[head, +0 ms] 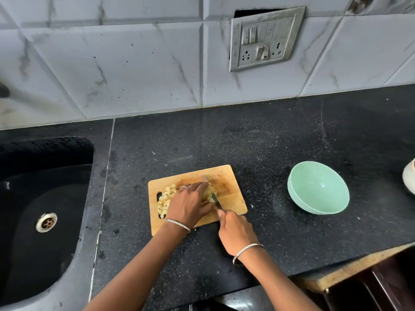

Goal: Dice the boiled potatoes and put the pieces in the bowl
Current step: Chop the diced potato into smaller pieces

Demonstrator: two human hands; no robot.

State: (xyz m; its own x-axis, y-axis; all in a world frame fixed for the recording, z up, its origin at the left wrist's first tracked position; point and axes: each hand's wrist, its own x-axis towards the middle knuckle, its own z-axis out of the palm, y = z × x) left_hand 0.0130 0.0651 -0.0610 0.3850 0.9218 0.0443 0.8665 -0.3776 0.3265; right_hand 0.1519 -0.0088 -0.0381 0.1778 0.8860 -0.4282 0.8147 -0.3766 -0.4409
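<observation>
Out in the middle of the black speckled counter [269, 142], working on the wooden cutting board [226, 178]. Pinning a pale potato [207, 194] to the board with the left hand [188, 203], fingers curled over its top, a ring [184, 187] on one of them. Gripping the knife [215, 196] in the right hand [235, 230], fist wrapped tight round a handle hidden inside it, one fingertip up near the heel of the blade. Cutting just beside the left fingertips, blade running from the board's near right edge toward its far side, edge down in the potato. Piled at the board's left end, partly over the handle slot and tucked behind the left hand: diced pieces [166, 198], small and yellowish. Off to the right, well apart from the board, standing upright on the counter: a mint-green bowl [314, 194]. Thin bangles on both wrists. Far left, sunk into the counter, a dark sink [45, 153] with a metal drain [46, 222]. Up on the marbled wall tiles, a grubby switch panel [266, 39]. At the right edge, cut off by the frame, a white vessel [409, 178], too little showing to tell what.
</observation>
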